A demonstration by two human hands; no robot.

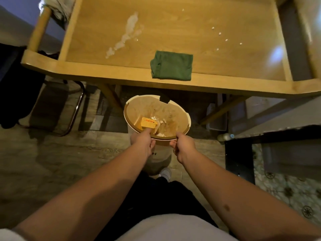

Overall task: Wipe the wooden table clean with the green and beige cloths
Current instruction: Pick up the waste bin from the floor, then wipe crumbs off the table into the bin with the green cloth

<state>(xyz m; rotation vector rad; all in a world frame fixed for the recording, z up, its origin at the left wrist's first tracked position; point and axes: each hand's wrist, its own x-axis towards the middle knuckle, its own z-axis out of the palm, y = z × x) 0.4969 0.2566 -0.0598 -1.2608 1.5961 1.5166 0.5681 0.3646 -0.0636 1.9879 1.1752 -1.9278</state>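
Bin (157, 117) rim gripped by both hands (143, 140) | green cloth (172, 65) idle on surface (199, 21) | spill (126, 36), crumbs (219, 33) unwiped

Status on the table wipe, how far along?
Done: some white scraps and a yellow packet lie in the bin.
In hand: left hand and right hand both grip the bin's near rim, below the table edge.
Left: white spill streak and scattered crumbs remain; green cloth lies folded, untouched. Beige cloth not visible.
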